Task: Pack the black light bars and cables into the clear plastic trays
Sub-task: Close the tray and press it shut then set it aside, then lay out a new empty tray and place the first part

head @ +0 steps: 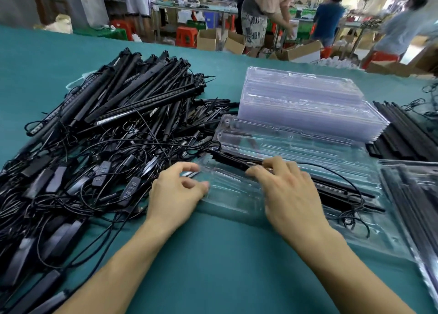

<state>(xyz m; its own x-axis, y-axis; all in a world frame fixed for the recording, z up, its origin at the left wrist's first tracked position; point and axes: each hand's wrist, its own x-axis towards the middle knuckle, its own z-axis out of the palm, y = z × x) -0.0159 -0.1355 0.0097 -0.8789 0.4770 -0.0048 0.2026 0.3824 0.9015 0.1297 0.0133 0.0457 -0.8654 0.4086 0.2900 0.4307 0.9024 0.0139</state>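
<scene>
Work is looking to be in its early-to-middle stretch, judging by how much is lying unpacked on the teal table (225, 254). One big tangled pile of black light bars and cables (113, 128) is sprawling to the left of the fingers and beyond them, far too many to count. One tall stack of empty clear trays (305, 105) is waiting just beyond the fingers, also uncountable. One open tray (232, 195) is lying directly under both hands, and it appears to be holding two or three bars so far, with its left channels showing bare. One further tray (407, 195), seemingly already filled, is showing at the far right, and one bundle of loose bars (407, 133) is lying beyond it. The right hand (291, 195) is pinching one light bar (227, 159) with curled fingers, bringing it down over the open tray. The left hand (175, 192) is curling loosely at the tray's left edge; whether it is gripping cannot be told. One thin cable (350, 216) is looping right of the fingers.
</scene>
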